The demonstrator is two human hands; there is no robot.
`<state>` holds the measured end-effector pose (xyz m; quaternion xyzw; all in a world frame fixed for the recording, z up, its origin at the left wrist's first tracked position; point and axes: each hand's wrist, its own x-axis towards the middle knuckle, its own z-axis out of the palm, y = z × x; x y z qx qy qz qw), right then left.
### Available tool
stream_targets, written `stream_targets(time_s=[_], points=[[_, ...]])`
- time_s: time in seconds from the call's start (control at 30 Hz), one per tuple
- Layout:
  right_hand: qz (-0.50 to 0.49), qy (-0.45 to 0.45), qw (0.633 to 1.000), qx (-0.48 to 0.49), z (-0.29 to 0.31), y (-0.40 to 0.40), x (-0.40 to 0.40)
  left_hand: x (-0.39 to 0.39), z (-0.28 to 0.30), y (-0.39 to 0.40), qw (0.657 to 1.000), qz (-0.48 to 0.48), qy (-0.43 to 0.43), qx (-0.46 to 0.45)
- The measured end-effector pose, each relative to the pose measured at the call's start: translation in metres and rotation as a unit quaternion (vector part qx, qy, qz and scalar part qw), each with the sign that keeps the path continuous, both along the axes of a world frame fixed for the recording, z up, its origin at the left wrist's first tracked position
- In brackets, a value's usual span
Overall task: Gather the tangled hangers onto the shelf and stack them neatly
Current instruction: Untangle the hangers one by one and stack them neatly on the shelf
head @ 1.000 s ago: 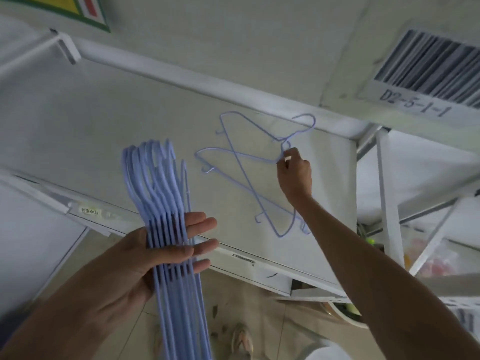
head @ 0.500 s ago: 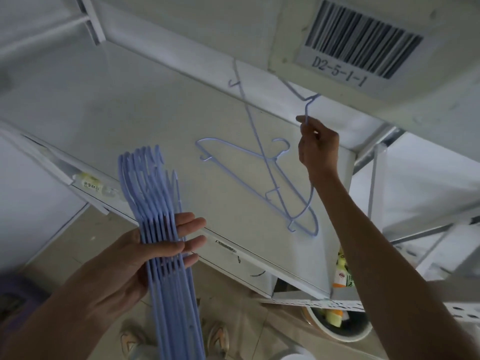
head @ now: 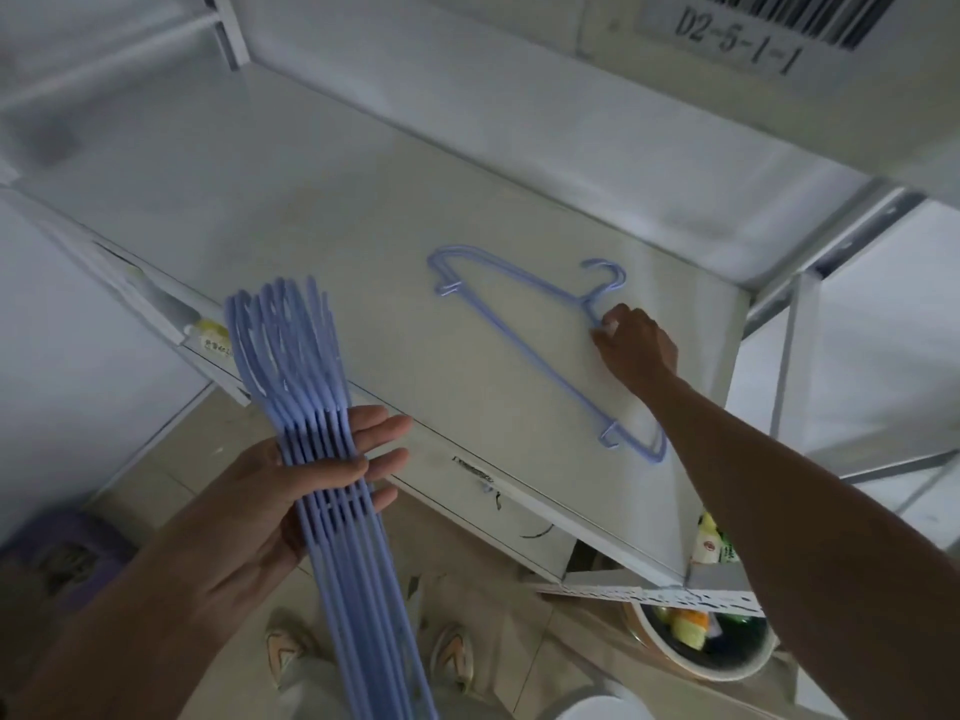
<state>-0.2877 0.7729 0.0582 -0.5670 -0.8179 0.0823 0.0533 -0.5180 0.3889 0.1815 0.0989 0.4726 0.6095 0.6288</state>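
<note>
Hangers (head: 524, 324) — two thin blue wire ones, laid one on top of the other so closely they nearly read as one — lie flat on the pale shelf (head: 322, 241), hooks pointing toward the back right corner. The right hand (head: 636, 350) reaches in over the shelf's front edge and has its fingers curled at the neck of the pair, just below the hooks; the fingertips pinch the wire there, though the exact grip is partly hidden by the knuckles.

The left hand (head: 306, 491) is held out in front of the shelf, above the floor, palm up. Across it lies a thick bundle of hangers (head: 311, 407), the same blue, packed side by side, their curved ends fanning upward past the shelf's front lip and their long straight parts running down past the wrist. The fingers are nearly straight under the bundle, with the thumb laid over the top, pinning it.

A barcode label (head: 737, 28) reading D2-5-1-1 is stuck on the shelf level overhead. Low to the right, under the shelf, sits a round bowl (head: 675, 662) with colourful small items in it — too dim to tell what. The person's shoes (head: 447, 652) show on the tiled floor below.
</note>
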Motion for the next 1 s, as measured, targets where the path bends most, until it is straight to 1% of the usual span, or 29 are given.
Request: stream_targets(time_s=[0.1, 0.2, 0.23, 0.27, 0.33, 0.37, 0.43, 0.47, 0.5, 0.53, 0.57, 0.63, 0.73, 0.83, 0.9, 0.93, 0.97, 1.0], points=[[-0.013, -0.001, 1.0, -0.007, -0.006, -0.008, -0.011, 0.004, 0.001, -0.005, 1.0, -0.001, -0.002, -0.002], [-0.036, 0.021, 0.997, -0.069, 0.001, -0.022, -0.026, 0.006, 0.011, -0.007, 1.0, 0.004, -0.012, -0.004], [-0.054, 0.062, 0.991, -0.106, 0.007, -0.03, -0.032, 0.005, 0.015, -0.007, 1.0, 0.003, -0.018, -0.006], [-0.085, 0.143, 0.973, -0.161, 0.015, -0.042, -0.04, 0.004, 0.019, -0.007, 1.0, -0.001, -0.019, -0.005], [-0.143, 0.323, 0.891, -0.286, 0.034, -0.077, -0.057, 0.001, 0.023, -0.004, 1.0, -0.005, -0.01, 0.002], [-0.145, 0.385, 0.848, -0.335, 0.045, -0.098, -0.063, -0.001, 0.023, -0.003, 1.0, -0.002, -0.009, 0.006], [-0.114, 0.474, 0.77, -0.413, 0.066, -0.141, -0.07, -0.004, 0.02, 0.0, 1.0, 0.012, -0.007, 0.01], [-0.098, 0.503, 0.738, -0.439, 0.076, -0.161, -0.071, -0.006, 0.017, 0.0, 1.0, 0.019, -0.003, 0.012], [-0.088, 0.522, 0.718, -0.452, 0.085, -0.18, -0.072, -0.008, 0.015, 0.0, 1.0, 0.024, -0.001, 0.013], [-0.083, 0.532, 0.709, -0.454, 0.093, -0.197, -0.073, -0.011, 0.013, 0.0, 0.999, 0.029, -0.001, 0.013], [-0.08, 0.534, 0.709, -0.454, 0.101, -0.214, -0.075, -0.013, 0.012, -0.001, 0.999, 0.032, -0.004, 0.01], [-0.063, 0.513, 0.729, -0.449, 0.115, -0.241, -0.08, -0.018, 0.01, -0.002, 1.0, 0.028, -0.005, 0.005], [-0.009, 0.447, 0.791, -0.417, 0.129, -0.267, -0.087, -0.021, 0.012, 0.001, 1.0, 0.016, 0.011, 0.0], [0.038, 0.397, 0.829, -0.393, 0.136, -0.292, -0.095, -0.015, 0.015, 0.006, 0.996, 0.04, 0.079, -0.024], [0.086, 0.355, 0.859, -0.358, 0.137, -0.311, -0.098, -0.005, 0.018, 0.009, 0.994, 0.064, 0.089, -0.03], [0.103, 0.348, 0.865, -0.345, 0.136, -0.318, -0.099, 0.001, 0.019, 0.009, 0.993, 0.07, 0.089, -0.031], [0.106, 0.357, 0.86, -0.348, 0.136, -0.323, -0.099, 0.006, 0.02, 0.008, 0.993, 0.075, 0.088, -0.035], [0.102, 0.372, 0.847, -0.365, 0.137, -0.325, -0.099, 0.011, 0.019, 0.006, 0.992, 0.075, 0.094, -0.036]])
